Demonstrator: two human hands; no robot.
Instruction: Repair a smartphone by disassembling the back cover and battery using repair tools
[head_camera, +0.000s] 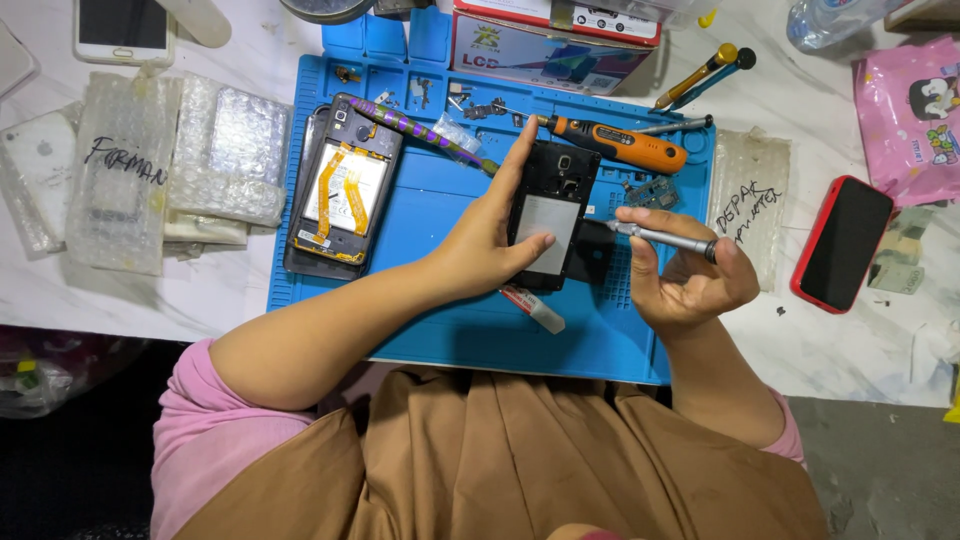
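The left hand (490, 245) reaches in from the lower left, forearm slanting across the blue mat (440, 210); its fingers are wrapped round an opened black phone (552, 212), thumb pressed on the lower face, index finger stretched up along the left edge; the phone is held tilted just above the mat's middle. The right hand (690, 280) sits palm-up beside it, fingers curled, pinching a slim grey screwdriver (665, 238) whose tip points left, near the phone's right edge. Another opened phone (345, 190) lies on the mat's left side; an orange screwdriver (615, 145) rests above; a red phone (842, 243) lies on the bench to the right.
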